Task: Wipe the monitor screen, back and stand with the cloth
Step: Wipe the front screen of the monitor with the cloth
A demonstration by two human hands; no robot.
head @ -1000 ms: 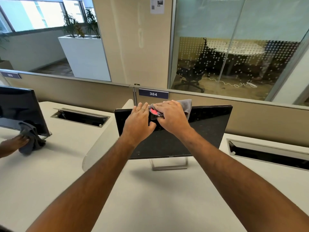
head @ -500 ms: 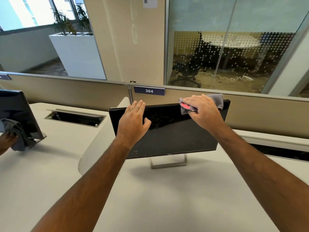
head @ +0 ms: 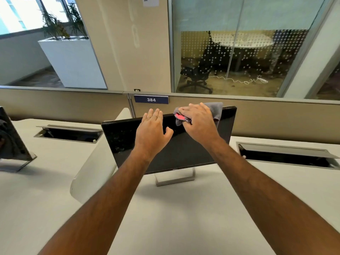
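Since half a second ago, the right hand (head: 199,120) has slid the grey cloth (head: 215,110) back toward the middle of the monitor (head: 184,150) top edge. It grips the soft cloth; the left hand (head: 151,132) lies flat, fingers straight, steadying the thin, probably tippy panel on the surface (head: 174,218).

beige partition (head: 257,115), glass wall (head: 239,43), white planter (head: 73,63)

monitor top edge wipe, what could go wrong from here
The monitor stands on a thin open-frame stand, so the right hand pushing the cloth along the top edge could tip it back if the left hand eases off. Its flat palm may also smear the screen.
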